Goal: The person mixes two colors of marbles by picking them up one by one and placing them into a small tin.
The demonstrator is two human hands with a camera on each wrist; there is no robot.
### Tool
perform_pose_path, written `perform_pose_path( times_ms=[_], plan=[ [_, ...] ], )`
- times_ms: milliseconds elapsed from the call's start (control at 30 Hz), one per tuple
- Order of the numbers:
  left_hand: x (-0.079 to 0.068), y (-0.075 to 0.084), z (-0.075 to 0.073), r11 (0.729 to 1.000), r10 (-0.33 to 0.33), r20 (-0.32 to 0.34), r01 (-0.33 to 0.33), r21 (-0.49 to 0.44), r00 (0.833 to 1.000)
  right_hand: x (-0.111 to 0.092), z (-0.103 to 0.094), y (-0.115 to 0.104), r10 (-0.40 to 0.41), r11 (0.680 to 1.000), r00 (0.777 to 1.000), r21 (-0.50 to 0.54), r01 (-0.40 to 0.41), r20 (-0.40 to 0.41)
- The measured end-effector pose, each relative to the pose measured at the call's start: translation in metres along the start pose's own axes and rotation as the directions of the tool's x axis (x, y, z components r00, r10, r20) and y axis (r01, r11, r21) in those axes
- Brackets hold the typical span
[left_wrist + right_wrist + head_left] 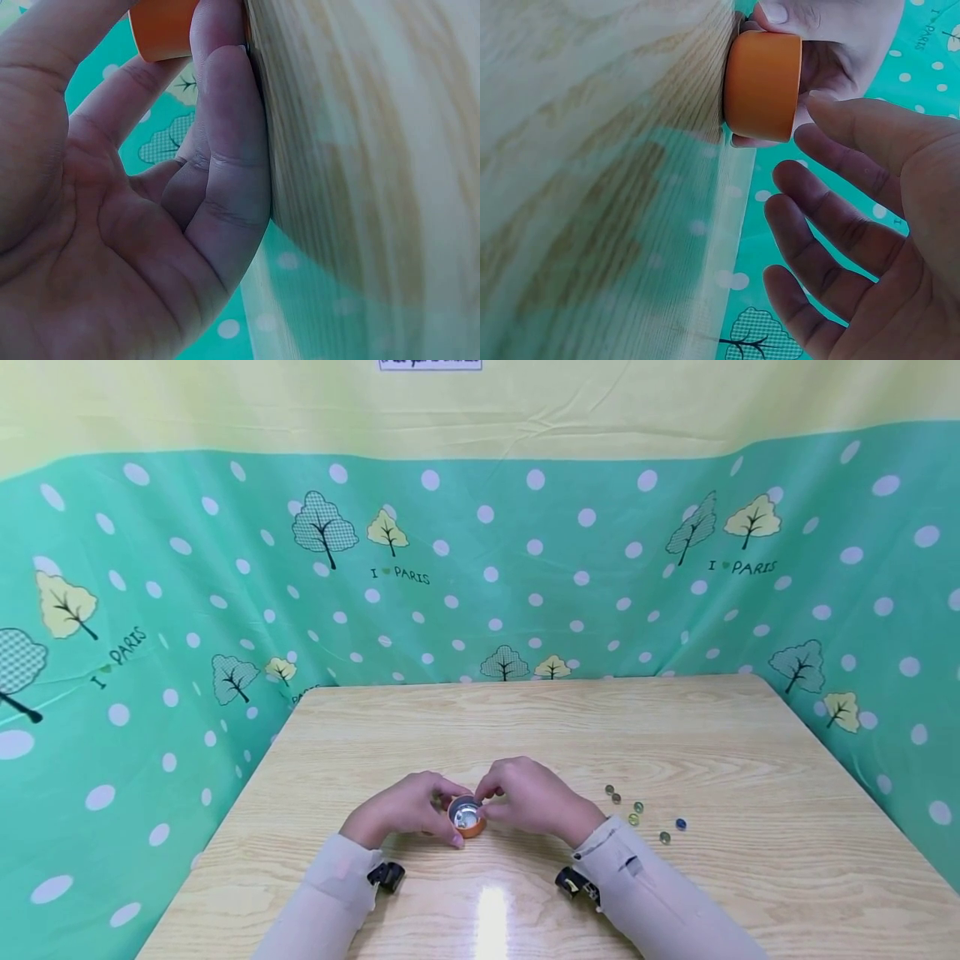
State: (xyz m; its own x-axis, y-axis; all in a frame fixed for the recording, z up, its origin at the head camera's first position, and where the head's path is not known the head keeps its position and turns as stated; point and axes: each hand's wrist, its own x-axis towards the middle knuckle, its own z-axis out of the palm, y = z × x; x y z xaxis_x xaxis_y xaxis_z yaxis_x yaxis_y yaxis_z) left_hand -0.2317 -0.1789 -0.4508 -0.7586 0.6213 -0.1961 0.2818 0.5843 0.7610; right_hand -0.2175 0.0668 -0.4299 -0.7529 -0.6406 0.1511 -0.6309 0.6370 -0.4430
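Note:
A small round orange cup [468, 827] with a shiny grey inside stands on the table; clear, glassy bits show at its bottom. My left hand [411, 810] grips it from the left, thumb on the near side and fingers round the far side. From the other side my right hand [534, 797] reaches over the rim, thumb and index fingertip right at the edge. In the right wrist view those two tips stand slightly apart with nothing visible between them, and the other fingers are loosely bent. Several glass marbles [633, 819] lie right of my right hand.
A blue marble [681, 824] lies furthest right of the group. The pale wood table [525, 718] ends at a green dotted cloth [465, 585] behind and at the sides. Black wrist cameras [387, 877] hang under both sleeves.

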Motion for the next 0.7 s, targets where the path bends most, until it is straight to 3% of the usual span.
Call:
perform_pose_path(
  times_ms=[700],
  plan=[
    [-0.0015,0.0034,-0.0005,0.999,0.016,-0.006,-0.016,0.036,1.000,-0.0014,0.0018,-0.0045,0.006,1.000,1.000,0.004,-0.006,0.028]
  ],
)
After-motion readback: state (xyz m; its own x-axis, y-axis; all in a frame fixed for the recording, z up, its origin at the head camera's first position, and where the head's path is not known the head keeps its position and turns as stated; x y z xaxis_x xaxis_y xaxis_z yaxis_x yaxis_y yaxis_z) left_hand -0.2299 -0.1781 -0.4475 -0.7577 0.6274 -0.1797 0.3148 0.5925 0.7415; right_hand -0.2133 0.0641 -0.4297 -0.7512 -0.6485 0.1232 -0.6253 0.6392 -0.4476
